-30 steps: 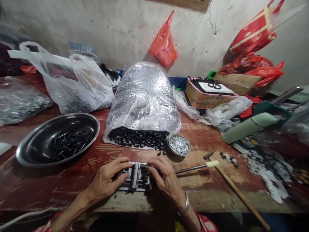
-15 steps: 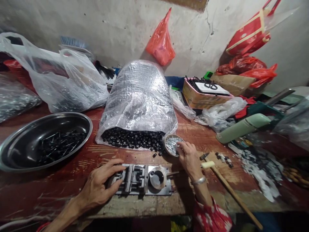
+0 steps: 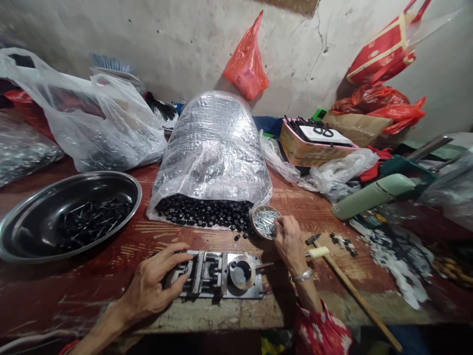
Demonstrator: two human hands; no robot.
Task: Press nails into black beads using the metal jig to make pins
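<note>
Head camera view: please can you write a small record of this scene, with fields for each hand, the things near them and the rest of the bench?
left hand: fingers rest on a metal jig
right hand: fingertips at a small round bowl of screws; grip cannot be told
near the hands: clear plastic sack of black round pieces; wooden-handled hammer
rest: steel oval tray with black pieces; wooden table; red plastic bag on the wall

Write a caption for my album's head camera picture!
A left hand rests on a metal jig while right fingers reach into a small bowl of metal pins.
</note>
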